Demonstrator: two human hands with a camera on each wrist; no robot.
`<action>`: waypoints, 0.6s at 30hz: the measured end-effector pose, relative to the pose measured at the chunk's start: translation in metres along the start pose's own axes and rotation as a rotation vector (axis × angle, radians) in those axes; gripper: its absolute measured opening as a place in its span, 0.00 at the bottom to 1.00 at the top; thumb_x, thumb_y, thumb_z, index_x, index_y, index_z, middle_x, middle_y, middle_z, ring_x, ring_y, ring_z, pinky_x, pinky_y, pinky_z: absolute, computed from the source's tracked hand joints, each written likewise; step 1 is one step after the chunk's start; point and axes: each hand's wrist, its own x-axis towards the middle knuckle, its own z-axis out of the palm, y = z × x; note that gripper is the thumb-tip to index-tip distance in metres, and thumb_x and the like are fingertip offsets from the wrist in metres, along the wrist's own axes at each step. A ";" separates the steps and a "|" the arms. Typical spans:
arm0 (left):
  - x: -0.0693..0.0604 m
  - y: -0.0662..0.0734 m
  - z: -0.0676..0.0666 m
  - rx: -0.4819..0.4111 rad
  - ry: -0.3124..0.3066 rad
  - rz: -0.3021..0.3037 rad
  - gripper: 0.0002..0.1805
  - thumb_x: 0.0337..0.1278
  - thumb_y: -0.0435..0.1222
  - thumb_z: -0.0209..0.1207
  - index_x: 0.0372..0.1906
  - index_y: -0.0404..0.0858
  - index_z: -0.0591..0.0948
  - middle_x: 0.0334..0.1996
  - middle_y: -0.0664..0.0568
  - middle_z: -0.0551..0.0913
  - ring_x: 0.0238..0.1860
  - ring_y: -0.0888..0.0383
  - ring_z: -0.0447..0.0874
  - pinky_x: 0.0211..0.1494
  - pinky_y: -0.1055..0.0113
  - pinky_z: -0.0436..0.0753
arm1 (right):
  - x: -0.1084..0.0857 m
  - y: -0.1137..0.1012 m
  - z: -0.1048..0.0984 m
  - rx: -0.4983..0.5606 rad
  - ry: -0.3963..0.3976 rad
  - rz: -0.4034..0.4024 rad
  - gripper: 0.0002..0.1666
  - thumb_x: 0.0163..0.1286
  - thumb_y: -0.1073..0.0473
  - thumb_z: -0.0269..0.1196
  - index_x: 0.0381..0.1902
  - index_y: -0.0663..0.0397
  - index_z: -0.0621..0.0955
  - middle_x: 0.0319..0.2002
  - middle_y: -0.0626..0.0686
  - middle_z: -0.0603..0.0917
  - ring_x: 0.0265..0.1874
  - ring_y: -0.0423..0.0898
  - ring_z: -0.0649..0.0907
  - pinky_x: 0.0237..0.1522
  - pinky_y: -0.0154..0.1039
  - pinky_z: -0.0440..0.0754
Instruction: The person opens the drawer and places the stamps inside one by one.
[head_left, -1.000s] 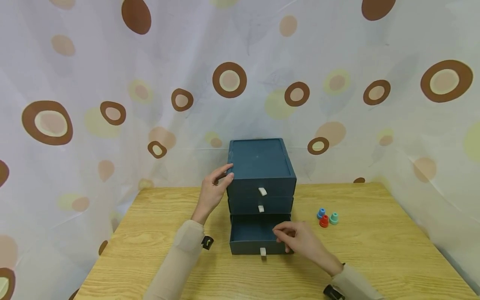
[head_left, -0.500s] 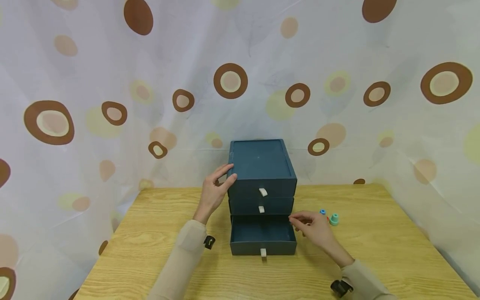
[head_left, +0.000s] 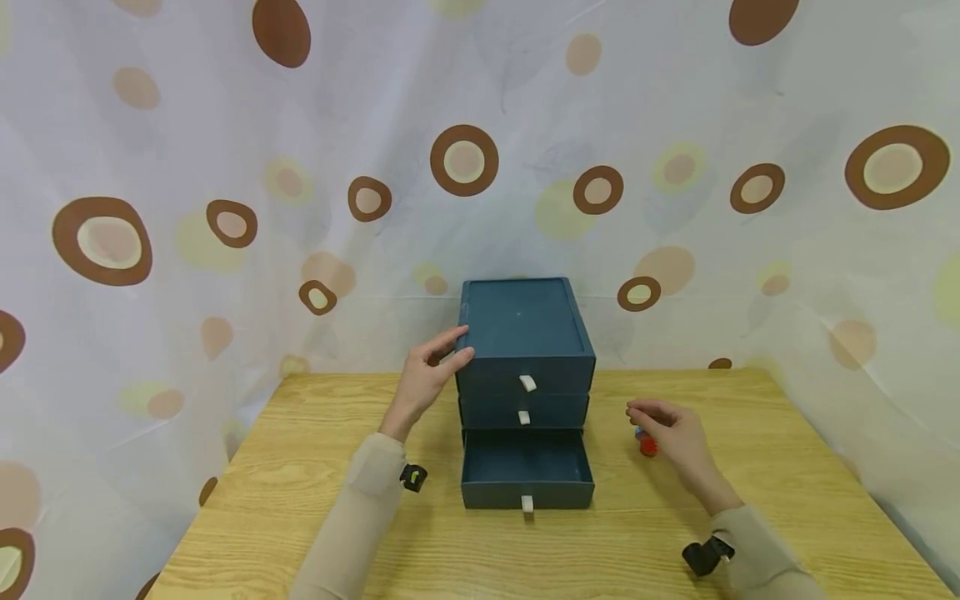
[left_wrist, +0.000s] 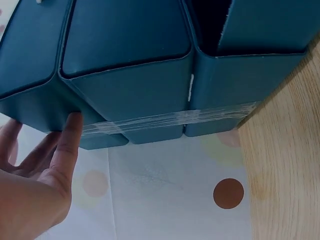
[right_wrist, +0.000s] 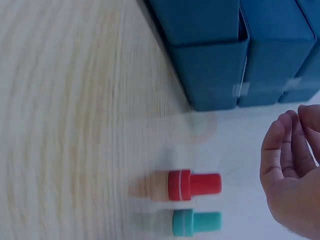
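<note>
A dark blue drawer unit [head_left: 522,317] stands at the back of the table, its bottom drawer [head_left: 491,496] pulled out with nothing visible inside. My left hand [head_left: 422,379] rests its fingertips and thumb against the unit's upper left side; the left wrist view shows that thumb along the side wall. To the right of the unit, my right hand [head_left: 681,442] hovers with loosely bent fingers and nothing seen in them. Below its fingers are a small stepped red piece [right_wrist: 195,185] and a blue one [head_left: 640,433], partly hidden. A teal piece [right_wrist: 197,222] shows in the right wrist view only.
The wooden table [head_left: 600,550] runs back to a patterned curtain [head_left: 510,100] behind the unit. White pull tabs [head_left: 528,503] stick out from the drawer fronts. Clear tape [left_wrist: 170,120] wraps the unit's side.
My right hand has moved right and slightly up, from over the open drawer to above the small coloured pieces, covering the teal one in the head view. The left hand stays on the unit.
</note>
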 end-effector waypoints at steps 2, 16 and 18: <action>-0.001 0.001 -0.002 -0.021 -0.012 -0.024 0.26 0.65 0.46 0.61 0.67 0.53 0.75 0.71 0.54 0.69 0.72 0.49 0.66 0.71 0.46 0.67 | 0.003 0.004 -0.008 0.031 -0.008 0.007 0.24 0.71 0.51 0.63 0.56 0.65 0.80 0.39 0.32 0.85 0.38 0.31 0.84 0.42 0.34 0.85; 0.003 0.007 -0.006 -0.140 -0.076 -0.118 0.32 0.67 0.37 0.60 0.73 0.43 0.66 0.75 0.47 0.60 0.74 0.45 0.61 0.71 0.47 0.67 | 0.009 0.029 -0.045 0.018 -0.016 0.023 0.29 0.71 0.49 0.62 0.62 0.61 0.77 0.44 0.29 0.83 0.43 0.28 0.82 0.46 0.28 0.82; 0.003 0.008 -0.006 -0.129 -0.069 -0.123 0.31 0.66 0.38 0.60 0.73 0.45 0.68 0.75 0.48 0.61 0.74 0.47 0.62 0.70 0.48 0.70 | 0.009 0.032 -0.049 0.021 -0.035 0.032 0.29 0.71 0.50 0.62 0.63 0.62 0.75 0.44 0.28 0.82 0.43 0.26 0.81 0.47 0.27 0.81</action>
